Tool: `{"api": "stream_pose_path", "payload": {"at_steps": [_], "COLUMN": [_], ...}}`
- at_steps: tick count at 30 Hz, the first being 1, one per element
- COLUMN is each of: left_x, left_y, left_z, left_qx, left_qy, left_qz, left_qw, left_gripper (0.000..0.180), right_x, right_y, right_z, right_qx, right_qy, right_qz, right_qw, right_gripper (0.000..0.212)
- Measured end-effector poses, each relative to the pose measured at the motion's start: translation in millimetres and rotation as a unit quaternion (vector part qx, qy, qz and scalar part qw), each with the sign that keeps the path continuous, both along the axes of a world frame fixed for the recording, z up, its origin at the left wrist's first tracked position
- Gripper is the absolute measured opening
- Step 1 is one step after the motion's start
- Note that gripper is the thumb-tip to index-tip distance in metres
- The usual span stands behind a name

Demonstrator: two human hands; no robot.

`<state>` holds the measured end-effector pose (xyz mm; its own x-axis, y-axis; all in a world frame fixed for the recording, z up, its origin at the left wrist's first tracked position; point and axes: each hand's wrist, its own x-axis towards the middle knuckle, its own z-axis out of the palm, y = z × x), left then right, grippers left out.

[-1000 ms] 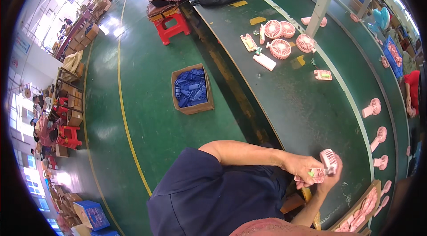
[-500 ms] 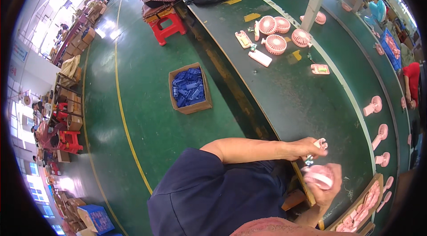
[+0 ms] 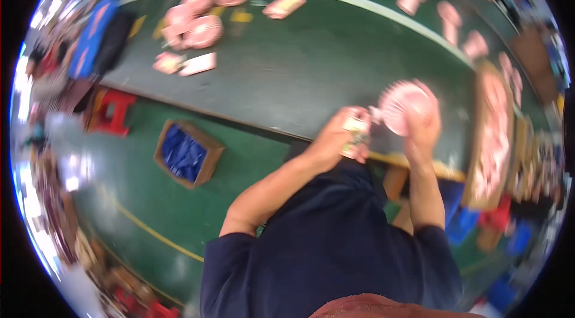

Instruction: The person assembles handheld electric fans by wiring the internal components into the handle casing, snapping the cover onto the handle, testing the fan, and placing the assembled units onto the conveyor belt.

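Observation:
Over the near edge of the dark workbench (image 3: 269, 90), my left hand (image 3: 330, 143) is closed round an opened pink fan handle (image 3: 353, 128) with a small green circuit board showing in it. My right hand (image 3: 425, 127) grips a round, ribbed pink fan head (image 3: 400, 105) from its right side. The head and the handle are close together, apparently joined by a short part whose detail is blurred. Motion smears the whole picture, and the fingers behind the fan head are hidden.
A cluster of pink fan heads (image 3: 202, 31) lies at the bench's far left, beside a handle piece (image 3: 197, 64) and a pink casing (image 3: 284, 5). A cardboard box (image 3: 495, 132) of pink parts stands on the right. On the floor are a box of blue parts (image 3: 182, 153) and a red stool (image 3: 112, 111).
The view has swung to the right, so the bench now runs across it. My hands hold the same parts, with the fan head now raised and its ribbed side showing.

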<state>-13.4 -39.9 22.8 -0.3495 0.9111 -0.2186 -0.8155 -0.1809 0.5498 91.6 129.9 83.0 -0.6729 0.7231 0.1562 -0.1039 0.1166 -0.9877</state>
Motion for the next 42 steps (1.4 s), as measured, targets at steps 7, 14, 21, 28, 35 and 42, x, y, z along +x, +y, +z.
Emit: {"api": "stream_pose_path", "payload": {"at_steps": [7, 14, 21, 28, 35, 42], "left_x": [-5.9, 18.5, 29.1, 9.9, 9.4, 8.9], "left_y": [-1.6, 2.1, -0.9, -5.5, -3.6, -1.5], "left_z": [8.0, -2.2, -1.0, -1.6, -2.7, -11.3], "left_qx": [-0.036, -0.056, -0.085, -0.085, -0.064, -0.073], "left_qy": [0.051, 0.105, 0.142, 0.190, 0.011, 0.047], "left_qz": [-0.094, -0.109, -0.113, -0.153, -0.058, -0.055], "left_qw": [0.994, 0.987, 0.980, 0.966, 0.996, 0.995], "left_gripper": [0.026, 0.030, 0.034, 0.035, 0.035, 0.036], "right_x": [-1.2, 11.1, -2.1, -12.5, 9.4, 27.8], "right_y": [6.4, 16.1, 34.8, 34.2, 15.5, -3.1], "right_z": [-6.1, 1.9, 9.2, 11.5, -0.4, 17.6], "right_qx": [-0.046, -0.024, 0.113, 0.133, 0.329, 0.380], "right_qy": [-0.052, -0.127, -0.188, -0.206, -0.060, -0.162], "right_qz": [0.050, 0.145, 0.248, 0.286, 0.095, 0.284], "right_qw": [0.996, 0.981, 0.943, 0.926, 0.938, 0.865], "right_gripper": [0.057, 0.058, 0.056, 0.055, 0.036, 0.027]}}
